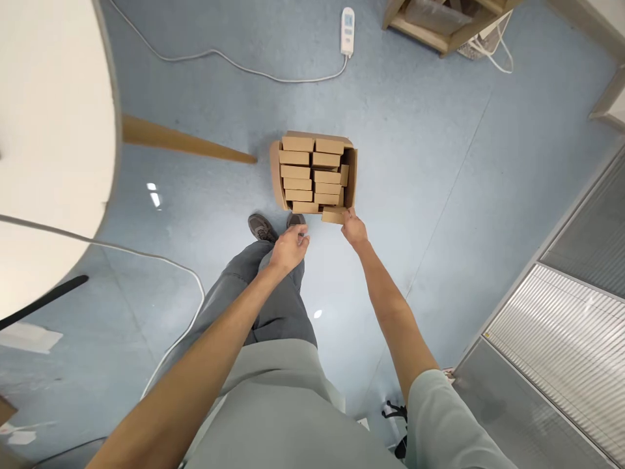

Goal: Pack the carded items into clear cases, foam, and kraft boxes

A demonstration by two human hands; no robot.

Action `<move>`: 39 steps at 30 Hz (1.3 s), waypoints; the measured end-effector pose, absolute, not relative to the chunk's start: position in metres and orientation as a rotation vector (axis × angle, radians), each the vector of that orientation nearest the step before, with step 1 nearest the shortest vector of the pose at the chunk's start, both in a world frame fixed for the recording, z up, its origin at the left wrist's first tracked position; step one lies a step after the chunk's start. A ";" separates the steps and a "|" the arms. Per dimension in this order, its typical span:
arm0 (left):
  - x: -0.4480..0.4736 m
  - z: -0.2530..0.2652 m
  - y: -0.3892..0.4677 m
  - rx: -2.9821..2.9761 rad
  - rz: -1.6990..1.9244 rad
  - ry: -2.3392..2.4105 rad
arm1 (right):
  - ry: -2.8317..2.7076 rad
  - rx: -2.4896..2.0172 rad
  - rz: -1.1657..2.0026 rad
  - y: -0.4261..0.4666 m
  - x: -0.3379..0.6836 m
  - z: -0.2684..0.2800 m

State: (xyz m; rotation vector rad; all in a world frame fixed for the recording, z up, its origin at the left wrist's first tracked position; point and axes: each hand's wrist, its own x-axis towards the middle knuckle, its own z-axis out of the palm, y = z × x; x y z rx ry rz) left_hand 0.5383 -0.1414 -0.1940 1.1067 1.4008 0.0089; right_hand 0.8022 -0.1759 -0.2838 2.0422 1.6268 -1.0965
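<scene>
On the floor stands an open cardboard box (276, 176), filled with several small flat brown cartons (295, 172) in two columns. A few more cartons are tucked along its right side. My right hand (353, 228) is at the box's near right corner, its fingers closed on a small carton (333, 215) that overlaps the near edge. My left hand (291, 247) hovers in front of the box, apart from it. Its fingers are bent with thumb and fingertips close together; whether anything small is between them, I cannot make out.
A round white table (53, 117) with a wooden leg (190, 140) stands at the left. A white power strip (347, 32) trails its cable across the floor beyond the box. A wooden shelf (420, 32) is at the upper right. My shoes (262, 227) are close to the box.
</scene>
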 end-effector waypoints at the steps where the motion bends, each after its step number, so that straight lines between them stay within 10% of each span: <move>1: 0.536 -0.201 -0.143 1.104 0.009 1.400 | 1.631 2.042 -1.095 -0.174 0.802 -0.292; 12: 0.523 -0.212 -0.153 1.100 -0.073 1.425 | 1.489 2.171 -1.154 -0.166 0.791 -0.312; 39: 0.490 0.062 -0.120 1.181 0.344 1.396 | 1.893 2.610 -1.607 -0.165 0.704 0.022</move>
